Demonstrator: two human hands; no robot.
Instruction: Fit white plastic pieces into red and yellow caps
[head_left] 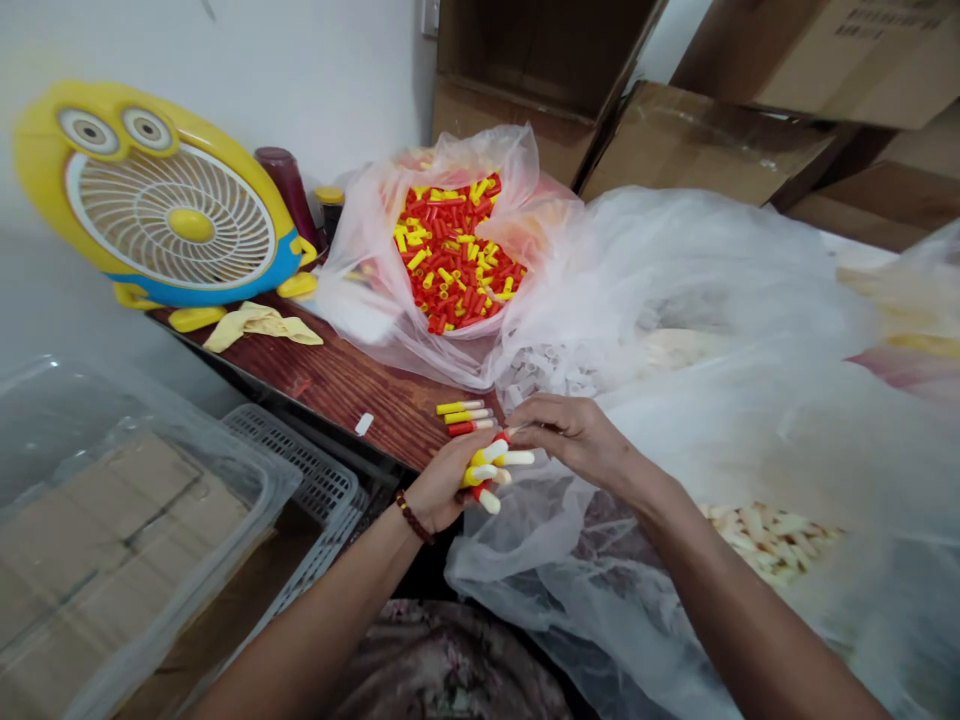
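My left hand (442, 485), with a beaded bracelet at the wrist, is closed around a bundle of short red and yellow plastic tubes (480, 468) with white rounded tips sticking out. My right hand (577, 435) is closed in a pinch beside the bundle, its fingertips at the white tip of a red tube (502, 437). Just beyond my left hand, several red and yellow tubes with pale tips and clear ends (461, 409) lie in a row on the dark wooden table (375, 395).
A pink plastic bag (349, 235) of loose red and yellow tubes (457, 260) stands behind. Clear caps (551, 370) and white pieces (776, 540) lie among plastic sheets to the right. A yellow fan (191, 225), a clear bin (262, 490) and cardboard boxes (697, 145) surround the table.
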